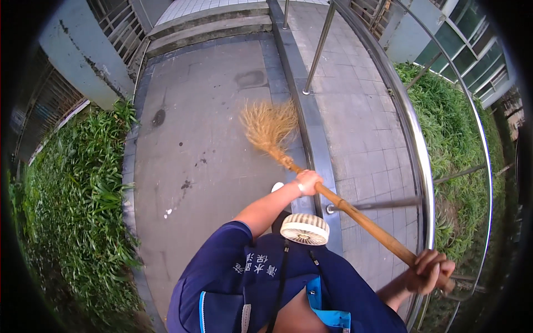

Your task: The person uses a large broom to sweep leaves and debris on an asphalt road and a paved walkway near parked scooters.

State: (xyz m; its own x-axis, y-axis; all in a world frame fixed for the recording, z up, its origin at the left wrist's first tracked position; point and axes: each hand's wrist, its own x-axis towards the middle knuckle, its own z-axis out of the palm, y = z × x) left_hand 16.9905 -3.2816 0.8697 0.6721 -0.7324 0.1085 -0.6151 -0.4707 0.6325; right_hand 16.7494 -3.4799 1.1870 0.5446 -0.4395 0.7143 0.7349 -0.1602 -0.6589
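Note:
A straw broom with a bamboo handle slants across my front, its bristles at the upper left and its handle end at the lower right. My left hand is wrapped round the handle just below the bristle binding. Farther down, near the handle's end, the fingers of my right hand curl round it. The bristles are over the grey pavement, close beside the dark raised curb; whether they touch the ground I cannot tell. A small round white fan hangs on a cord at my chest.
Steps rise at the far end. A tiled ramp runs along the right, bordered by steel railings, with a post near my left hand. Green plants line the left edge; grass grows beyond the railing. A small white scrap lies on the pavement.

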